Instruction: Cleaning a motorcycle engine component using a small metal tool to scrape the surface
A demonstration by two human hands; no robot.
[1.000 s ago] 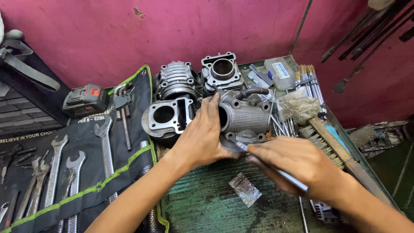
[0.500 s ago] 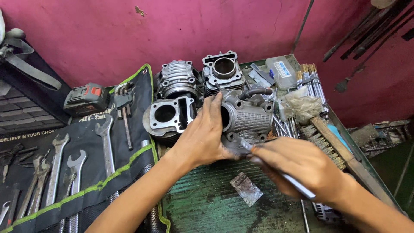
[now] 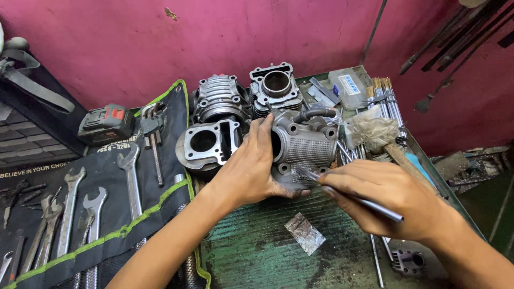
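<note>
We face a scuffed magenta wall [image 3: 225,37] behind a worn green metal workbench [image 3: 257,251], with evenly lit surfaces.

Green metal workbench [image 3: 257,257], pretty scuffed and grimy, fills the lower middle of the frame. Four engine cylinder blocks [image 3: 209,147] sit bunched at upper centre. A black tool roll [image 3: 101,214] full of wrenches drapes over the left side. A small scrap of sandpaper [image 3: 304,233] lies lower centre, with thin metal rods [image 3: 388,101] and a clear plastic box [image 3: 349,85] at upper right.
</note>
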